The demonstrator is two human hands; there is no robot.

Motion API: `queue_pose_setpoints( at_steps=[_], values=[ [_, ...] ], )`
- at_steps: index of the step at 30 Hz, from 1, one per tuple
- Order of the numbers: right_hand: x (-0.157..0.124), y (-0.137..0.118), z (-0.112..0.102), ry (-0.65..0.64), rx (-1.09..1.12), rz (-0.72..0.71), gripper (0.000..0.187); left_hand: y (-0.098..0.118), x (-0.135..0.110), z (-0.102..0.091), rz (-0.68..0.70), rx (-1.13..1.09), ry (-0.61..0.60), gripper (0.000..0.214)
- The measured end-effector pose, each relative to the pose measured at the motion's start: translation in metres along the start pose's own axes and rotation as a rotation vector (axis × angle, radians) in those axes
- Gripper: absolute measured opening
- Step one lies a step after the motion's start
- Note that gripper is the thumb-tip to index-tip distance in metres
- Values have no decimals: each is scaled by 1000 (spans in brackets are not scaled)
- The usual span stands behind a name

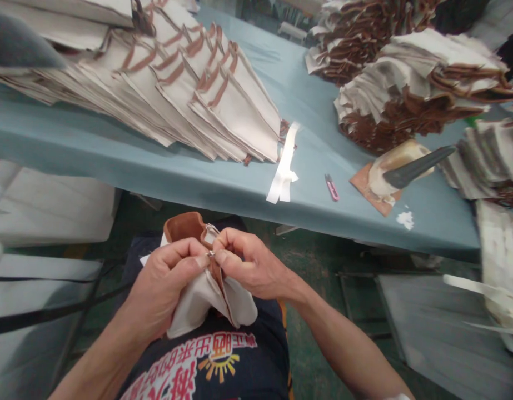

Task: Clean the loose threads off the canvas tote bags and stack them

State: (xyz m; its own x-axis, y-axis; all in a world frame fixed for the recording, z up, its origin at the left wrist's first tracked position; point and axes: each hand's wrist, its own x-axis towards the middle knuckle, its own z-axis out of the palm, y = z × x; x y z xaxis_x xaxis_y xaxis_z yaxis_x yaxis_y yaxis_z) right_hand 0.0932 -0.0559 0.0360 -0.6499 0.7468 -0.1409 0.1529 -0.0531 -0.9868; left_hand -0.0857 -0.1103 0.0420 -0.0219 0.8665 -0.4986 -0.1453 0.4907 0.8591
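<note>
A white fabric pouch [193, 311] with brown lining and trim rests across my lap. My left hand [168, 275] is closed, thumb and finger pinching the pouch's edge from the left. From the right, my right hand [248, 264] pinches the same edge, its fingertips almost meeting the left ones. A tiny pale, shiny bit shows between the fingertips, too small to name. The pouch's brown opening [184, 226] gapes beyond my left hand, and a zipper-like strip [210, 230] stands up beside it.
A blue-covered table [223, 189] runs ahead. On it lie stacked white pieces with brown straps [189, 83], white tape strips [284, 166], pink thread snips [332, 188] and a pale container [377, 175] with a dark-handled tool [418, 166]. Brown-and-white bundles [406, 94] fill the right.
</note>
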Motion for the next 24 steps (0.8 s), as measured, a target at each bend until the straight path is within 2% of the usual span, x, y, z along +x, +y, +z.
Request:
queue_pose_setpoints(
  at_steps=[3, 7, 13, 17, 20, 24],
  values=[
    [-2, -6, -2, -32, 28, 1, 19, 1, -6, -9, 63, 70, -57, 34],
    [-8, -16, -3, 14, -77, -92, 15, 11, -13, -15, 303, 263, -43, 26],
    [-18, -30, -3, 135, -493, -366, 12, 30, -24, -11, 591, 548, 93, 22],
    [-19, -34, -1, 249, -775, -556, 21, 37, -27, -9, 791, 710, 157, 23],
    [-19, -34, 0, 262, -843, -594, 28, 36, -26, -10, 893, 789, 151, 24],
    [-19, -33, 0, 249, -879, -557, 31, 28, -25, -16, 1033, 887, 118, 23]
  ],
)
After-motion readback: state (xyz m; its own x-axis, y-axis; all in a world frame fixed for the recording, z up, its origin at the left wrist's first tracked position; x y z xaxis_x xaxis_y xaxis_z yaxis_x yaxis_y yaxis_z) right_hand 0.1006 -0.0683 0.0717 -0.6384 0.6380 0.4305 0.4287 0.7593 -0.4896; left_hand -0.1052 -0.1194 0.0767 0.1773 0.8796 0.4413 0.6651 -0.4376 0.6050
